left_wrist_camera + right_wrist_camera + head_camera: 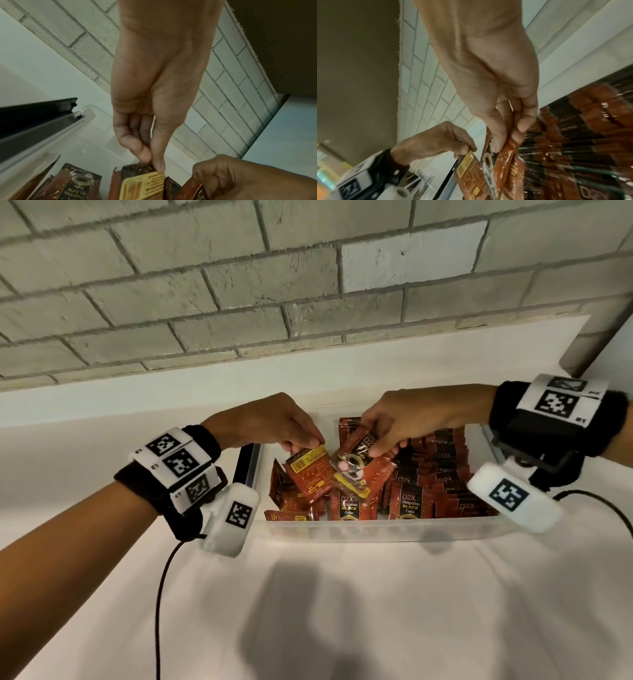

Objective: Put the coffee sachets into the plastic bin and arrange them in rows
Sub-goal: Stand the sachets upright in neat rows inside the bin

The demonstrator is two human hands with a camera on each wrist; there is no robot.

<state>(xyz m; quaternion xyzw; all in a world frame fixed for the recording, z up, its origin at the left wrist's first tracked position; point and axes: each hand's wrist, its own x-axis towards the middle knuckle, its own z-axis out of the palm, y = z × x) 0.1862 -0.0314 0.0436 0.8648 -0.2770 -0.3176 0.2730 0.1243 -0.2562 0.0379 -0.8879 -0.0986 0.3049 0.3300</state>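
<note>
Late stage: rows of coffee sachets [442,474] are filling the plastic bin's [376,530] right side; loose ones are lying at left. Left hand [270,422] and right hand [411,416] are each pinching a sachet above it.

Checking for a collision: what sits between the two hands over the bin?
Only the two sachets they pinch: the left hand holds a sachet, the right hand another sachet. The sachets' edges overlap in the head view.
</note>
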